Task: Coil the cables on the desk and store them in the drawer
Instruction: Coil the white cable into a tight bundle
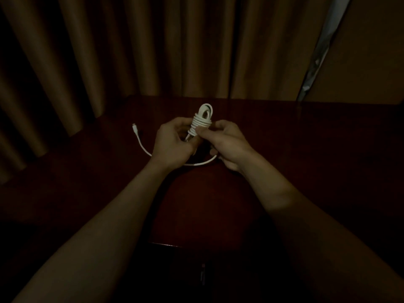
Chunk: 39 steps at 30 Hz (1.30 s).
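- A thin white cable [202, 123], wound into a tight upright bundle with several turns wrapped across its middle, is held in the air between the two hands, above the middle of the desk.
- The left hand [172, 143] sits just left of the bundle. Its fingers are curled in round the lower end, which is mostly hidden in the grip.
- The right hand [227, 145] sits just right of the bundle. Its thumb [204, 134] presses on the wrapped turns and pinches them against the fingers behind.
- A small closed loop [206, 108] of the bundle stands up clear above both hands.
- A loose tail [142, 146] of the same cable lies on the dark reddish-brown polished wooden desk [306, 138]. It curves from the right hand's lower curled fingers, passes under the left wrist and swings out to the left.
- Whether those lower fingers actually grip the tail cannot be told in the dim light.
- The tail ends in a small white plug [133, 126], lying on the desk left of the left hand and well apart from it.
- A tan pleated curtain [153, 51] hangs behind the desk, with a narrow pale gap [321, 47] at its right side.
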Available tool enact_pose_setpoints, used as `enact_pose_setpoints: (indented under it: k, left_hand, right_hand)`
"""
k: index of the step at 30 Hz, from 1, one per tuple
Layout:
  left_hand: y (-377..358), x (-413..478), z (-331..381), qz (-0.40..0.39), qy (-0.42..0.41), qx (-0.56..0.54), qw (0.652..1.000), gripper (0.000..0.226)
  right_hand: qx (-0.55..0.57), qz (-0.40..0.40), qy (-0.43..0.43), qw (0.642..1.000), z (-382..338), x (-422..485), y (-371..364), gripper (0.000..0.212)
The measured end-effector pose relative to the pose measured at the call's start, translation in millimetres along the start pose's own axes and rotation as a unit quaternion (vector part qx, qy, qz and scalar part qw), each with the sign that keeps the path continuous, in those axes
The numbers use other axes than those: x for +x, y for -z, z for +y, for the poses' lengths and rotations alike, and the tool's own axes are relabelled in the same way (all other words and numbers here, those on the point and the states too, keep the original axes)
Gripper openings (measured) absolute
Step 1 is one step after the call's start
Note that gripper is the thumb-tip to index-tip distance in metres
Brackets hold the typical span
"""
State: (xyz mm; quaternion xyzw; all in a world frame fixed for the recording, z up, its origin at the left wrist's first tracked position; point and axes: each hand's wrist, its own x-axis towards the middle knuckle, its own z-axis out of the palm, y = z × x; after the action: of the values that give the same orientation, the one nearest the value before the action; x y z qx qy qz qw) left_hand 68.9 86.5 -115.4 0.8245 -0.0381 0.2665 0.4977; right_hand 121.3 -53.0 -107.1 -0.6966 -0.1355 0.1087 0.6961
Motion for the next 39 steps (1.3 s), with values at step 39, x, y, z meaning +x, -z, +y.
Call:
enact_pose_setpoints:
  k: [39]
  left_hand:
    - [0.7,5.2,-10.1,-0.122,0.004,-0.021,0.992,0.039]
  right_hand:
    - [-0.01,-0.039,0.023,0.999,-2.8,-4.5,11.1,0.036]
